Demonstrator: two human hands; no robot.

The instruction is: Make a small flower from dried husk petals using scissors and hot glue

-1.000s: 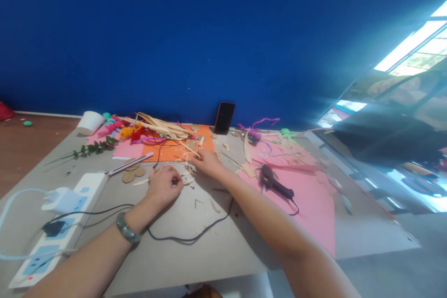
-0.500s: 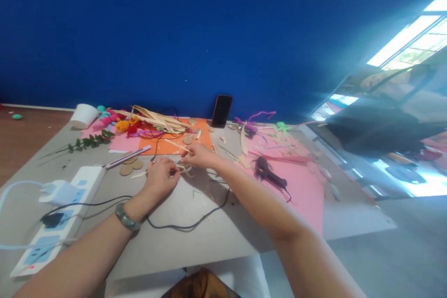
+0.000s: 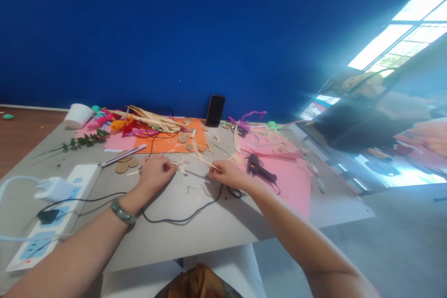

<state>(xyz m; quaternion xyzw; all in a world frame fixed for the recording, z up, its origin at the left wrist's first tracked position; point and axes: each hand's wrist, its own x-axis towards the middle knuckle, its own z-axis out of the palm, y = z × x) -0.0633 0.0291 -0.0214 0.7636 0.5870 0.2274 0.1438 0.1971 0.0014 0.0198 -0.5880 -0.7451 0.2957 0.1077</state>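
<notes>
Beige stick (image 3: 206, 162) juts leftward from the right hand (image 3: 228, 174); one end pinched.

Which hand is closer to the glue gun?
Right. The right hand is just left of the glue gun; the left hand is farther left, near the round discs.

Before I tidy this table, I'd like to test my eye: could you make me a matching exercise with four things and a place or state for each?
Things:
1. right hand
2. phone
3. white cup
4. glue gun

Places or states:
A. lying on pink paper
B. near the far left corner of the table
C. gripping a thin pale strip
D. propped up in front of the blue wall

Pairs: 1-C, 2-D, 3-B, 4-A
</notes>
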